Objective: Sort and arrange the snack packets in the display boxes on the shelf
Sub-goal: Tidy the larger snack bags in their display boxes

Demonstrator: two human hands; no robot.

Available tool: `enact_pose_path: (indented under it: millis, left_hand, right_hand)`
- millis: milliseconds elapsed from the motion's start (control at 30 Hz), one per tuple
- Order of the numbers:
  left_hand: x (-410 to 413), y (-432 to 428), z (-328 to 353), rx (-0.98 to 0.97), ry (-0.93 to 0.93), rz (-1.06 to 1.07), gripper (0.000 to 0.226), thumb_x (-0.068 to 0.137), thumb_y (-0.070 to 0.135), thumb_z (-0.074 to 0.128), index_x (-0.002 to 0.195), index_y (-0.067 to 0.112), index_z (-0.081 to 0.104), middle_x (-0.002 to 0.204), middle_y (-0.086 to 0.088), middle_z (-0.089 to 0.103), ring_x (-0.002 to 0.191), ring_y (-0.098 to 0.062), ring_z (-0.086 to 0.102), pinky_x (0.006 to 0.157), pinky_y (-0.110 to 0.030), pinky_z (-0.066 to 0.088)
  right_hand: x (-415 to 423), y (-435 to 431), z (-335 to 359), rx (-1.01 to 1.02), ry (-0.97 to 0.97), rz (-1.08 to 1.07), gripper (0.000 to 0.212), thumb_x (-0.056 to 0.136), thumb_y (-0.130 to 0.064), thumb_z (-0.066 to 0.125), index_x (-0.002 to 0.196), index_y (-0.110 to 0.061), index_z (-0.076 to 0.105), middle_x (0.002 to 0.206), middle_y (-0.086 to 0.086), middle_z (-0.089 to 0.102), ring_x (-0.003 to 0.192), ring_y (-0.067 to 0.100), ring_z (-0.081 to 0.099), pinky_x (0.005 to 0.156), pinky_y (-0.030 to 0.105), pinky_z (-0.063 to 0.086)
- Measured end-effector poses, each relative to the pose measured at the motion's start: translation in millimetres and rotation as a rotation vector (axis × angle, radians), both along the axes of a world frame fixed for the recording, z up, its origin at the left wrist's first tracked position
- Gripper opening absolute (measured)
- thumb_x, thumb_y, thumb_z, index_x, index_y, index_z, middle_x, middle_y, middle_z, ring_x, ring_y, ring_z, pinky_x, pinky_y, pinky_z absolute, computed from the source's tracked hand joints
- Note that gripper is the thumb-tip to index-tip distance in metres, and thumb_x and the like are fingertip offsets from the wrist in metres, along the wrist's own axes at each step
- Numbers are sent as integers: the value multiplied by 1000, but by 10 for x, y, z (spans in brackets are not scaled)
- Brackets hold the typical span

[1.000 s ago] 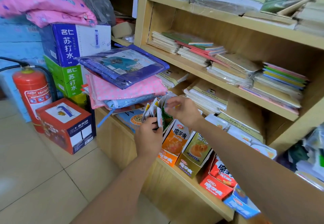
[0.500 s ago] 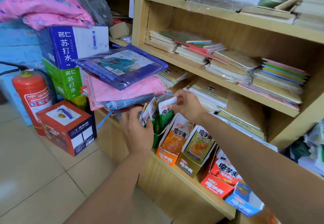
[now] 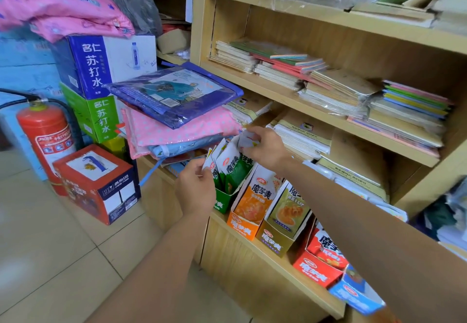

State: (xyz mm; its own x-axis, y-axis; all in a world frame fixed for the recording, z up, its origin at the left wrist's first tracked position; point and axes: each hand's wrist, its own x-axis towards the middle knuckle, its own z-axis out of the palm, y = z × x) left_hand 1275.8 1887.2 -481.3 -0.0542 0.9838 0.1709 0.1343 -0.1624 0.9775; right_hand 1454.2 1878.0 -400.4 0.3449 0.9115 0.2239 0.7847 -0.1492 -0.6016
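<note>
A row of display boxes stands on the low wooden shelf (image 3: 275, 262): green (image 3: 225, 200), orange (image 3: 249, 211), olive (image 3: 280, 229), red (image 3: 321, 264) and blue (image 3: 356, 295). Several green-and-white snack packets (image 3: 233, 168) stand upright in the green box. My left hand (image 3: 195, 186) holds the front packets at their left side. My right hand (image 3: 265, 147) pinches the top of the rear packet above the box.
Folded raincoat packs (image 3: 174, 100) are stacked just left of the green box. Notebook stacks (image 3: 328, 90) fill the shelves above. On the tiled floor at left stand a red fire extinguisher (image 3: 45, 135), a red carton (image 3: 97, 183) and blue and green cartons (image 3: 101, 70).
The bundle of packets has gone down from my hands into the green box. My left hand moved to the packets' front, and my right hand stays at their tops.
</note>
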Motion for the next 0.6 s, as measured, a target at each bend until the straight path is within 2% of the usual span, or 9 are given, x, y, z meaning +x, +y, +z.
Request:
enact_pose_path:
  millis: [67,100,167,200,267,333,433,533,600]
  left_hand:
    - [-13,-9,39,1,-12,-38,20,93,13,63,106,24,73,84,6,70,79,-21,67,79,-45,57]
    - [-10,-5,54,-5,-19,-66,21,92,15,65,108,25,73,85,9,70,78,-19,67,80,-44,57]
    - [-12,16,61,-21,-37,-114,21,89,20,70,108,27,73,85,11,70,77,-17,67,79,-45,58]
    - [-13,30,63,-23,-36,-131,20,88,21,72,107,27,74,84,10,71,77,-18,68,78,-46,58]
    - [-26,78,44,-12,-14,-148,14,87,22,74,101,25,76,81,7,72,78,-19,68,78,-47,57]
    - [-50,129,19,-7,-5,-147,7,88,22,74,94,25,77,80,5,74,80,-20,69,79,-48,57]
    - [-78,176,-5,-9,-37,-138,7,90,29,72,88,25,77,78,5,74,79,-20,70,79,-48,57]
    - [-66,185,16,-31,-71,-140,8,91,29,72,84,28,76,76,6,74,78,-19,70,78,-45,58]
    - [-46,180,39,-24,-76,-140,6,91,26,72,86,27,77,76,6,74,76,-16,69,77,-40,55]
  right_hand:
    - [-26,9,16,-69,132,42,51,86,-30,76,134,-21,60,108,-1,56,109,25,62,88,38,55]
    - [-54,8,21,-80,149,81,47,87,-32,75,132,-25,62,104,-3,55,104,24,63,83,37,58]
    - [-112,-3,34,-69,30,196,46,87,-27,76,131,-25,64,99,-5,55,96,15,62,73,22,57]
    - [-119,3,24,-62,-55,257,47,85,-23,78,130,-21,65,98,-6,56,92,10,59,74,19,54]
    - [-131,6,-12,-55,-167,362,45,80,-20,83,122,-16,69,93,-8,52,82,3,53,77,24,49]
    - [-170,-21,-41,-63,-200,407,39,78,-19,84,114,-15,71,90,-11,47,79,1,50,75,24,45]
    - [-197,-34,-83,-29,-99,338,29,81,-26,82,97,-6,68,89,-5,52,82,12,53,75,31,47]
    - [-189,-45,-68,-78,25,257,34,91,-36,71,81,-4,64,58,-17,46,56,3,43,59,22,34]
    - [-199,-63,-32,-157,53,255,38,93,-43,67,80,-7,69,52,-17,49,52,2,45,60,23,35]
